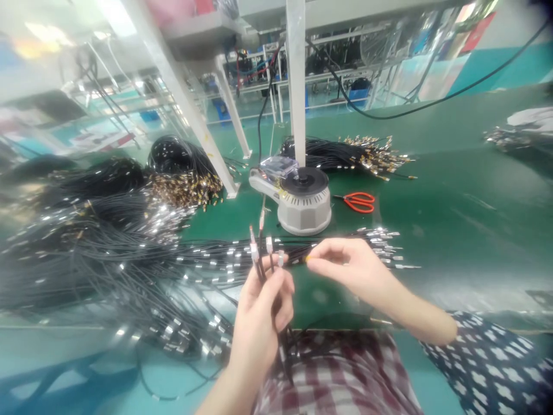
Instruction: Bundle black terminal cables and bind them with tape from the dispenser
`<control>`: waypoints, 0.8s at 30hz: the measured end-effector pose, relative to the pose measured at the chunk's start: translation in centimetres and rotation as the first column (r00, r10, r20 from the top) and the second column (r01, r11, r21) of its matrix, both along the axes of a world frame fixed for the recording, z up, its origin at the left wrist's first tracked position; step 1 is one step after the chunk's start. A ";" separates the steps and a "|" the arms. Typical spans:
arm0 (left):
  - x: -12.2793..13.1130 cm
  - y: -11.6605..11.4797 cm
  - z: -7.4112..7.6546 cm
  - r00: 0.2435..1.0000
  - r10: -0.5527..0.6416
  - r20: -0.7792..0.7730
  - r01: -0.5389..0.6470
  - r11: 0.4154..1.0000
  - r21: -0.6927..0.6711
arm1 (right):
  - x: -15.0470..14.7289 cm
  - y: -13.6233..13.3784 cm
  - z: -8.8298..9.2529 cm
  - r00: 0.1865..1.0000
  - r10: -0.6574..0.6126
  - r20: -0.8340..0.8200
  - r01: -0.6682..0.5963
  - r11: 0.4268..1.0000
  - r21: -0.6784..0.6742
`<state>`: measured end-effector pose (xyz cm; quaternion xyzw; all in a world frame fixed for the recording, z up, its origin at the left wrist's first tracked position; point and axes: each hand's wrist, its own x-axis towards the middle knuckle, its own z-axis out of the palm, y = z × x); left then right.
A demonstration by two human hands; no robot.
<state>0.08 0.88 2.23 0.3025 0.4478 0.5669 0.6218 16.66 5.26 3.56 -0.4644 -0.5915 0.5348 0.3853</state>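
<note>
Left hand (259,311) grasping thin black cables with silver metal tips (254,253). Right hand (356,260) pinching small yellow piece (308,259). Beyond: pale-grey, round-based plastic machine (303,212), green desk (458,219).

We see scissors with red looped handles (359,202) lying on a smooth green tabletop (453,213). Further back, we find an upright white metal post (296,86), a slanted white metal leg (181,98) left of it, and a thin black cord (389,117) sagging rightward.
</note>
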 end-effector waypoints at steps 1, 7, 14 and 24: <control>0.0 0.0 0.1 1.000 -0.006 0.002 0.006 1.000 -0.002 | 0.3 0.1 0.6 1.000 0.002 0.002 -0.002 1.000 0.003; 0.1 0.1 0.1 0.996 -0.019 -0.083 0.021 1.000 0.019 | 0.3 0.1 2.6 0.998 0.066 0.007 -0.066 0.998 -0.019; 0.3 -0.5 0.0 0.993 0.029 -0.113 -0.018 0.995 0.094 | -1.8 0.3 1.1 0.979 0.135 -0.156 -0.150 0.984 -0.091; 0.3 -0.8 0.0 0.991 0.017 -0.131 -0.002 0.994 0.110 | -2.5 0.3 1.4 0.961 0.167 -0.222 -0.194 0.975 -0.106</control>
